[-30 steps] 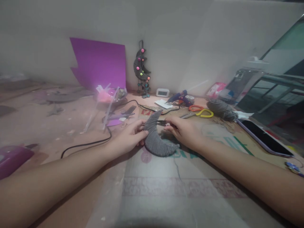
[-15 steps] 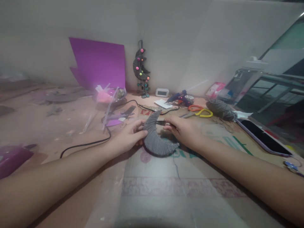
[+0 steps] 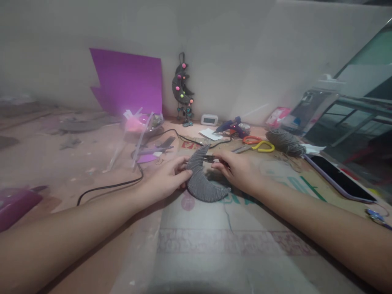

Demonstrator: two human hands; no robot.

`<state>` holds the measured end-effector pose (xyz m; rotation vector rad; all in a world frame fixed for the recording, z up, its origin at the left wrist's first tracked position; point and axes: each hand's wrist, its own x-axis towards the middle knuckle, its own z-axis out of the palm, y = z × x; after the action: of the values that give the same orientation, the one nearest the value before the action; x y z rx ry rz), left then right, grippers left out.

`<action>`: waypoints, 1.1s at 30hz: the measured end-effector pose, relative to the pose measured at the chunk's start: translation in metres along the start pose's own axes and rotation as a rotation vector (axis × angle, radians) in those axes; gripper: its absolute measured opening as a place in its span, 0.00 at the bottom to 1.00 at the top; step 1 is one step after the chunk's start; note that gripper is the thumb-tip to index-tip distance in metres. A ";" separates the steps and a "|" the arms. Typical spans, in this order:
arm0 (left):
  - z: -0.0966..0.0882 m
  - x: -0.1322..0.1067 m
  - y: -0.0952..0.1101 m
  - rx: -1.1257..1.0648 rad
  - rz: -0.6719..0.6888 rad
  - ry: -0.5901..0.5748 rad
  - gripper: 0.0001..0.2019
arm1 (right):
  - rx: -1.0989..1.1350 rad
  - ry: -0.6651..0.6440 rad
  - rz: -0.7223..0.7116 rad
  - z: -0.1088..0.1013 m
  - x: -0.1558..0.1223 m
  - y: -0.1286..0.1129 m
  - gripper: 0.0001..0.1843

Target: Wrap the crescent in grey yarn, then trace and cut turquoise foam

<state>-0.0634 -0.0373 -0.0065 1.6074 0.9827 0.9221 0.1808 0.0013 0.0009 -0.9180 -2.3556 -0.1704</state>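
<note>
Yarn-wrapped crescent (image 3: 202, 183): position on the cardboard sheet (image 3: 214, 241) almost unchanged against the frame one second earlier. The far horn now sits a touch lower and closer to the thread snips (image 3: 210, 158). Both hands are where they were.

Orientation: the long axis runs from the near-right horn up to the far horn. The outer curve faces left and the hollow opens right. One loose grey strand trails from the near horn toward the camera.

Left hand (image 3: 165, 179): fingers curled against the outer curve, thumb laid on the wrapped face, holding the crescent.
Right hand (image 3: 240, 169): fingers pinched round the snips, blades pointing left at the far horn. Whether the blades are apart cannot be told.

Count, moving outward:
- one crescent in hand
- one pair of snips
- one ball of grey yarn (image 3: 284, 141)
- scissor handles (image 3: 259, 145), one orange and one yellow
- one blue glue gun (image 3: 228, 124)
- one phone (image 3: 339, 177) at right
- one decorated moon ornament (image 3: 182, 87) against the wall
- one purple sheet (image 3: 128, 81) beside the ornament
</note>
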 end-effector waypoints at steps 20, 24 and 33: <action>-0.003 -0.002 -0.017 0.094 0.063 0.008 0.20 | -0.087 -0.065 -0.011 -0.002 0.000 -0.002 0.10; -0.002 -0.002 -0.013 0.081 0.057 0.003 0.20 | -0.080 -0.093 0.012 -0.003 0.000 -0.002 0.09; 0.001 -0.002 0.000 -0.012 -0.006 -0.016 0.15 | 0.026 -0.011 0.055 -0.001 -0.001 0.000 0.13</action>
<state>-0.0633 -0.0391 -0.0072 1.5984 0.9687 0.9089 0.1823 0.0006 0.0012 -0.9725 -2.3341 -0.1133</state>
